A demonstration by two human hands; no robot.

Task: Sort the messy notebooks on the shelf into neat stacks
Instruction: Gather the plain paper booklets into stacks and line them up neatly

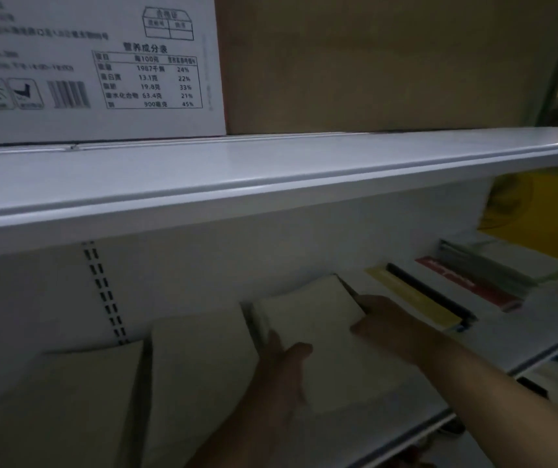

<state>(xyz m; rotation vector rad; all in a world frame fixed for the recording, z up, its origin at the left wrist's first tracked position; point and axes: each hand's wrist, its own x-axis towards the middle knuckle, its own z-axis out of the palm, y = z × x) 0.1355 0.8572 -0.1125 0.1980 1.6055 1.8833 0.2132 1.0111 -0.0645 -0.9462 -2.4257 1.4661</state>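
The cream notebook [311, 325] lies askew on the shelf [507, 332]. Two similar notebooks [200, 366] lie left of it, a yellow notebook [412, 300] and a red notebook [470, 285] right.

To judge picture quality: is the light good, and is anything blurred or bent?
Head view: dim; the left hand and right hand holding the cream notebook are dark and soft; glare on the upper shelf edge at far right; the red notebook lettering is blurred; wide lens bows the shelf.

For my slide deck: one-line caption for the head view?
Left hand and right hand grip cream notebooks on the white shelf.
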